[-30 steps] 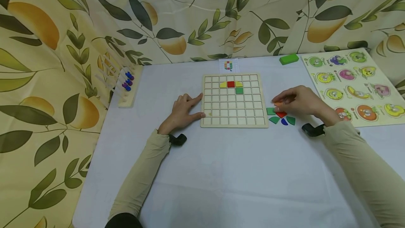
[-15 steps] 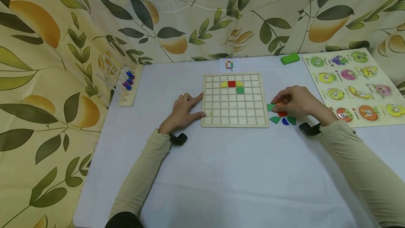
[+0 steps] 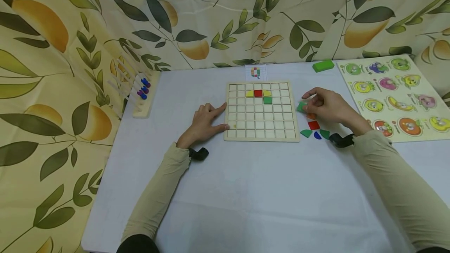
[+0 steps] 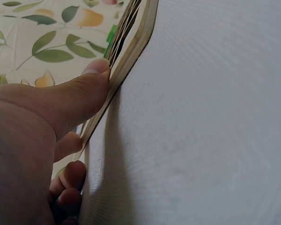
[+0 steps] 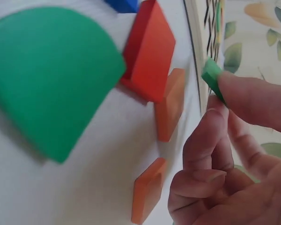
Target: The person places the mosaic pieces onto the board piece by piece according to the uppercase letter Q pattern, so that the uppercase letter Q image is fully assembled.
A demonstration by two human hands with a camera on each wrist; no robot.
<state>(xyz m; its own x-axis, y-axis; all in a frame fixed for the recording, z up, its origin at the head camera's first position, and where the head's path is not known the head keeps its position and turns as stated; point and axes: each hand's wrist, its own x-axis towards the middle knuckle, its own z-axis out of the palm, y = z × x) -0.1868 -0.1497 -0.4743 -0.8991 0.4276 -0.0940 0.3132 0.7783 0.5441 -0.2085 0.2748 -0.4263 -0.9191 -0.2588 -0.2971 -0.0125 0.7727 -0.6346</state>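
Pinching the green tile (image 5: 213, 75) between thumb and finger, your right hand (image 3: 325, 106) holds it beside the grid board (image 3: 259, 116), in the worktop (image 3: 263, 190)'s far half. It looks light, stiff and smooth; opposite edges should grip best. Your left hand (image 3: 204, 122), thumb and forefinger spread, touches the board's left rim. Its compartments hold yellow pieces (image 3: 250, 93), a red square (image 3: 258, 93) and a green square (image 3: 267, 100).

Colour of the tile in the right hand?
The tile is green; clearest in the right wrist view.
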